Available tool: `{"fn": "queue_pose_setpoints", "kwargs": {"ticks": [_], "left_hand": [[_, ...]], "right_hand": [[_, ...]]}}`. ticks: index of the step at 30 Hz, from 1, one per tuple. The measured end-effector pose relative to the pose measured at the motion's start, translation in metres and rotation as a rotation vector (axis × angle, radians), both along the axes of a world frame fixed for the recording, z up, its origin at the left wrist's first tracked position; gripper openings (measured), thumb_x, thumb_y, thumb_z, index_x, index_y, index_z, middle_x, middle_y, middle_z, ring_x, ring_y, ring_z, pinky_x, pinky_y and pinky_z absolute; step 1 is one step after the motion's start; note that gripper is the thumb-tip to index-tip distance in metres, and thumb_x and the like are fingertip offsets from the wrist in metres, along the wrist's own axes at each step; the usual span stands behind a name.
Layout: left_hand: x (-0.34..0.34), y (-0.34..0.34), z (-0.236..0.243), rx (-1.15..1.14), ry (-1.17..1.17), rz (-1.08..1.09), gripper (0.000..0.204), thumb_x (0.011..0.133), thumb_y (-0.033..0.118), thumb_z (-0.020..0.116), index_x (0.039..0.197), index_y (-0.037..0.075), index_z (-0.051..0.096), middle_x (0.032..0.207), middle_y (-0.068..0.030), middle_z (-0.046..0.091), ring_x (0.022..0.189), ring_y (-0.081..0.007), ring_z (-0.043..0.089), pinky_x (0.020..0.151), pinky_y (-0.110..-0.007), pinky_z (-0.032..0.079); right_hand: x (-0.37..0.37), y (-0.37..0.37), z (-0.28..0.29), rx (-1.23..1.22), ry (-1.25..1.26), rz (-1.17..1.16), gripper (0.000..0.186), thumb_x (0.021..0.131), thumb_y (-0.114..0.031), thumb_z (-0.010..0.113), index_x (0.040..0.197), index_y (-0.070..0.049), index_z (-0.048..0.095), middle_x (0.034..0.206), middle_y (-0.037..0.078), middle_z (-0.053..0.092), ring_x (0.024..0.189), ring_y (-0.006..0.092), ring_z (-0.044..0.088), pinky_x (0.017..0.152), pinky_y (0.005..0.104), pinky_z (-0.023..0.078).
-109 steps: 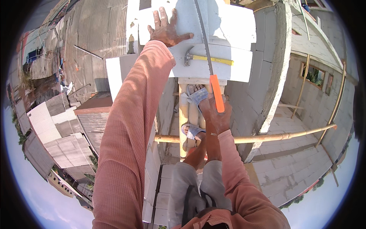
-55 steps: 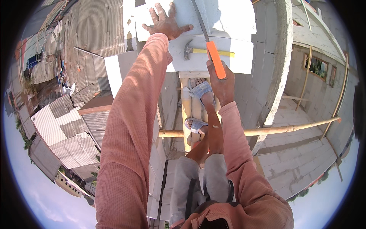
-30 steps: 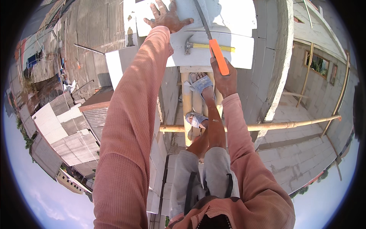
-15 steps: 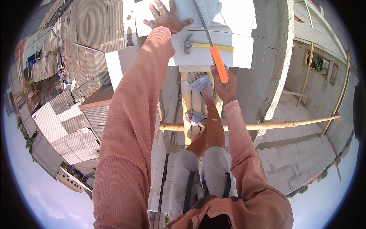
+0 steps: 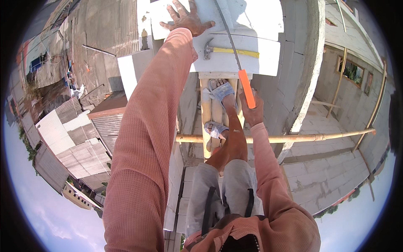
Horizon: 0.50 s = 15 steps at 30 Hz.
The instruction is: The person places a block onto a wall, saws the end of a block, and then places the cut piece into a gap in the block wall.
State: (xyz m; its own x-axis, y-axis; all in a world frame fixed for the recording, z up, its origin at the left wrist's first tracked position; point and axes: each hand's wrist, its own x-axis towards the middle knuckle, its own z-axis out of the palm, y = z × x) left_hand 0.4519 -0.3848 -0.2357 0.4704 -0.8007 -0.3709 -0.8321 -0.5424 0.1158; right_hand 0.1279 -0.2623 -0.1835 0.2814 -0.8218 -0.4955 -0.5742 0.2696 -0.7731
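Observation:
My right hand (image 5: 252, 110) is closed round the orange handle of a hand saw (image 5: 247, 89). Its long, narrow grey blade runs up across the white blocks toward the top edge of the picture. Fingers spread, my left hand (image 5: 187, 19) presses flat on the far white block (image 5: 260, 17), to the left of the blade. On the nearer white block (image 5: 256, 63) lies a claw hammer (image 5: 231, 51) with a yellow handle, its head toward the left. The blade crosses over the hammer's handle. The saw's far end is cut off by the picture's edge.
Below the blocks my sandalled feet (image 5: 222, 90) stand on bamboo poles (image 5: 206, 110). A bamboo pole (image 5: 294, 138) crosses at knee height. A block wall (image 5: 289, 63) rises close on the right. Corrugated metal roofs (image 5: 96, 29) lie far below on the left.
My right hand has drawn the saw back toward my body, with the handle shifting down and slightly right. My left hand stays pressed on the block; the hammer lies as before.

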Motion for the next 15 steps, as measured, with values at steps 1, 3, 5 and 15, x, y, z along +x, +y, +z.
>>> {"fn": "queue_pose_setpoints", "kwargs": {"ticks": [1,3,5,15], "left_hand": [[0.002,-0.007,0.005,-0.036,0.004,0.000,0.119,0.074,0.082,0.064,0.163,0.027,0.009,0.167,-0.0240,-0.006,0.154,-0.0449,-0.006,0.112,-0.078,0.016],[-0.016,-0.014,0.021,0.163,0.047,0.035,0.119,0.075,0.081,0.064,0.164,0.026,0.008,0.167,-0.0237,-0.006,0.154,-0.0447,-0.007,0.113,-0.078,0.015],[-0.018,-0.013,0.023,0.060,0.074,0.090,0.112,0.076,0.075,0.068,0.163,0.030,0.014,0.169,-0.0195,0.000,0.156,-0.0411,-0.006,0.115,-0.076,0.008],[-0.008,-0.014,0.020,0.235,0.050,0.048,0.119,0.076,0.083,0.061,0.164,0.027,0.002,0.167,-0.0238,-0.009,0.154,-0.0449,-0.011,0.113,-0.077,0.013]], "right_hand": [[-0.027,0.016,-0.005,-0.019,0.025,0.007,0.027,0.099,-0.026,0.067,0.091,0.000,0.063,0.070,0.003,0.057,0.065,0.0093,0.045,0.060,0.0310,0.044],[-0.056,0.038,0.002,-0.068,-0.001,-0.028,0.027,0.098,-0.025,0.068,0.093,0.000,0.063,0.071,0.003,0.057,0.065,0.0101,0.046,0.061,0.0306,0.045],[-0.049,0.028,-0.013,-0.109,0.025,0.018,0.026,0.098,-0.025,0.068,0.094,0.001,0.063,0.071,0.002,0.056,0.066,0.0095,0.046,0.061,0.0301,0.044],[-0.020,0.003,-0.002,0.064,0.021,-0.012,0.025,0.098,-0.025,0.066,0.097,0.000,0.064,0.071,0.001,0.056,0.067,0.0079,0.047,0.061,0.0293,0.045]]}}
